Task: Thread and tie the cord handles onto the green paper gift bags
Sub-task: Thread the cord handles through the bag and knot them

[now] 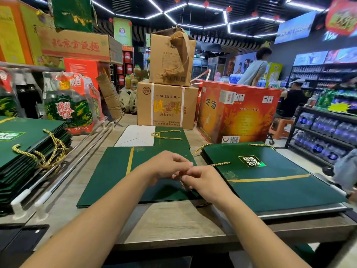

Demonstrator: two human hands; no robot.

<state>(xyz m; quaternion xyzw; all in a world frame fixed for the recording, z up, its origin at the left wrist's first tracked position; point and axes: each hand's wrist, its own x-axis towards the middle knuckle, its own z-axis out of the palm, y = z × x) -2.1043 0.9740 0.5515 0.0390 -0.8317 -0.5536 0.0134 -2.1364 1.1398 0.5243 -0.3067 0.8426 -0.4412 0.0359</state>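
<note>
A flat green paper gift bag (114,176) with a gold stripe lies on the wooden table in front of me. My left hand (166,166) and my right hand (204,182) meet over its right edge. Both pinch a gold twisted cord (220,164), whose short end hangs down between the fingers while the rest runs right onto a stack of green bags (270,186). Where the cord meets the bag is hidden by my fingers.
A tall stack of corded green bags (29,151) sits at the left beside metal rails. Another bag with a gold cord (168,136) lies behind. Cardboard boxes (166,105) and a red carton (237,113) stand at the table's back. Shelves and people are at the right.
</note>
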